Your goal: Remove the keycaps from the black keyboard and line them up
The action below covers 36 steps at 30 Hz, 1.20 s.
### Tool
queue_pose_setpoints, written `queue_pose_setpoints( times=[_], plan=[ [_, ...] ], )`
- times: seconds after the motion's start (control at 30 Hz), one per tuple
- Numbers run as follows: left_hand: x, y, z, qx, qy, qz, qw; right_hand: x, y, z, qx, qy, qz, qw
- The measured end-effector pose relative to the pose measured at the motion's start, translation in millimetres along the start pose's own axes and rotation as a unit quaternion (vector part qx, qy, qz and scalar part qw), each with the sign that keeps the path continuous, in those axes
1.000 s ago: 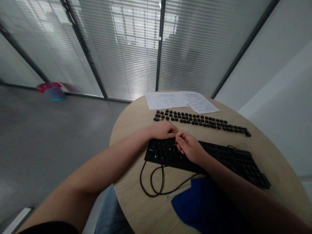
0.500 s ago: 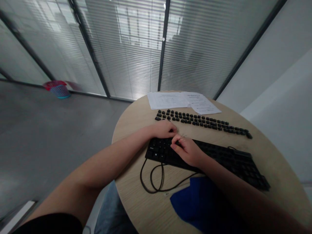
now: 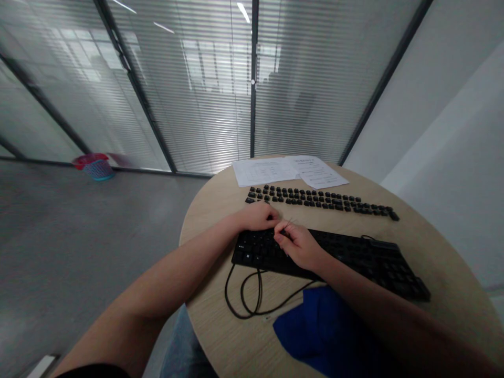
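A black keyboard (image 3: 354, 257) lies at a slant on the round wooden table. My left hand (image 3: 259, 215) is curled over its far left edge, gripping it; the thumb is hidden. Close beside it, my right hand (image 3: 297, 244) is closed in a pinch above the keys. Thin wires (image 3: 291, 223) stick up from those fingers, like part of a wire keycap puller; the rest of it is hidden in the hand. Beyond the hands, loose black keycaps (image 3: 315, 198) are laid out in rows, the left end partly behind my left hand.
Printed papers (image 3: 268, 170) lie at the table's far edge. The keyboard's cable (image 3: 260, 299) loops near me, beside a blue cloth (image 3: 307, 331) under my right forearm. The wooden table (image 3: 212, 336) has a rounded edge. A red and blue basket (image 3: 98, 168) stands on the floor by the glass wall.
The view has tilted slightly, so everything sits a little differently in the picture. Both hands keep nearly the same place and pose at the keyboard.
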<state>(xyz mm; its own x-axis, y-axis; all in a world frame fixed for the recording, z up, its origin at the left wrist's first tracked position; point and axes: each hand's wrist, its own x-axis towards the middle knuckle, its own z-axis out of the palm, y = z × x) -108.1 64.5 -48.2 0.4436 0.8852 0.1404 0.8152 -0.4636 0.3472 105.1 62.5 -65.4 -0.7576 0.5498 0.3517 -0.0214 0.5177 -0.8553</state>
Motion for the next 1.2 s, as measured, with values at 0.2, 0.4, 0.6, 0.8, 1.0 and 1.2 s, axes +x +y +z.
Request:
queue_pose_setpoints(
  times=[0.2,0.4,0.6,0.8,1.0,1.2],
  plan=[
    [0,-3,3.2,-0.049,0.021,0.001,0.999,10,-1,2,0.187,0.142,0.103,0.966],
    [-5,-10,-14.0,-0.153,0.077,0.009,0.985,16,-2,1,0.213,0.226,0.126,0.942],
    [-13,-8,-28.2,-0.229,0.051,0.030,0.972,25,1,-1,0.276,0.311,0.161,0.895],
    [-11,7,-26.6,-0.217,0.047,0.019,0.975,28,1,-4,0.302,0.324,0.180,0.878],
    [-13,12,-30.5,-0.217,0.042,0.006,0.975,30,2,-2,0.304,0.302,0.186,0.884],
    [-14,7,-30.1,-0.259,0.011,0.010,0.966,29,1,1,0.289,0.284,0.153,0.902]
  ],
)
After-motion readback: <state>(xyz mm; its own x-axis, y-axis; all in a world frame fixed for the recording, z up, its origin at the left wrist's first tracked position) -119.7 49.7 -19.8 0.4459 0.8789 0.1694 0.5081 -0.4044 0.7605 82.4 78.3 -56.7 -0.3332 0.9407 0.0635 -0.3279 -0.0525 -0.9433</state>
